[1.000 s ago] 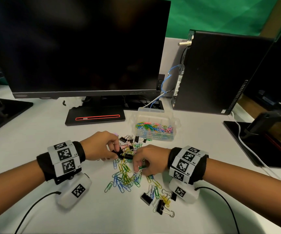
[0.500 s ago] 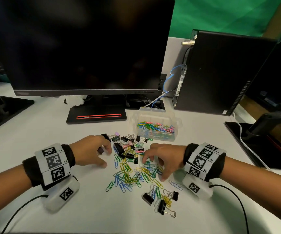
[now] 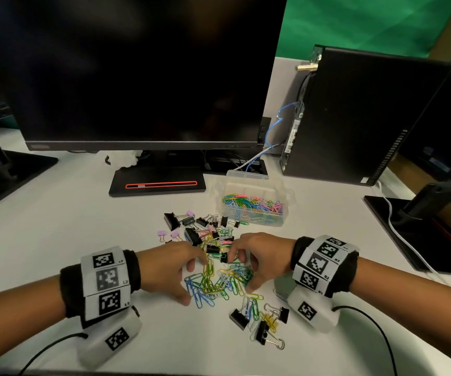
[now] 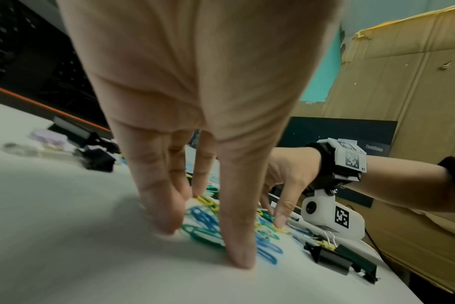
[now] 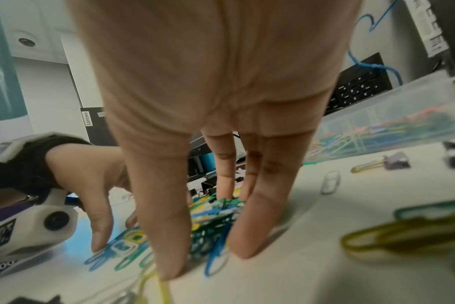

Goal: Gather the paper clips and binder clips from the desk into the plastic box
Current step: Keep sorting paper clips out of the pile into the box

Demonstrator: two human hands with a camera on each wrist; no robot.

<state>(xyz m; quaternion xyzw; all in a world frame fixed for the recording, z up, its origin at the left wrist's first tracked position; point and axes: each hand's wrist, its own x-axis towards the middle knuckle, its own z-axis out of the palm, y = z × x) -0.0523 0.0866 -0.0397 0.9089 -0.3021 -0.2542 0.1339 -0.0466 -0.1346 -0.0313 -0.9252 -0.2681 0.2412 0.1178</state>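
Observation:
A heap of coloured paper clips (image 3: 218,283) lies on the white desk between my two hands. My left hand (image 3: 188,284) stands at its left edge with straight fingers and thumb tip on the desk (image 4: 203,226). My right hand (image 3: 242,272) brackets the right edge the same way, clips bunched between thumb and fingers (image 5: 210,236). Neither hand has lifted anything. The clear plastic box (image 3: 278,221), partly filled with paper clips, stands open behind the heap. Black and lilac binder clips (image 3: 191,226) lie scattered behind the hands, and more binder clips (image 3: 259,321) lie in front of them.
A monitor on its stand (image 3: 159,185) fills the back of the desk and a black computer case (image 3: 354,118) stands at the back right. A second monitor base (image 3: 436,234) with a white cable sits at the right. Wrist camera cables trail over the desk's near edge.
Both hands left the binder clips at the back, spread apart, then came down and inward on either side of the paper clip heap, bunching it tighter.

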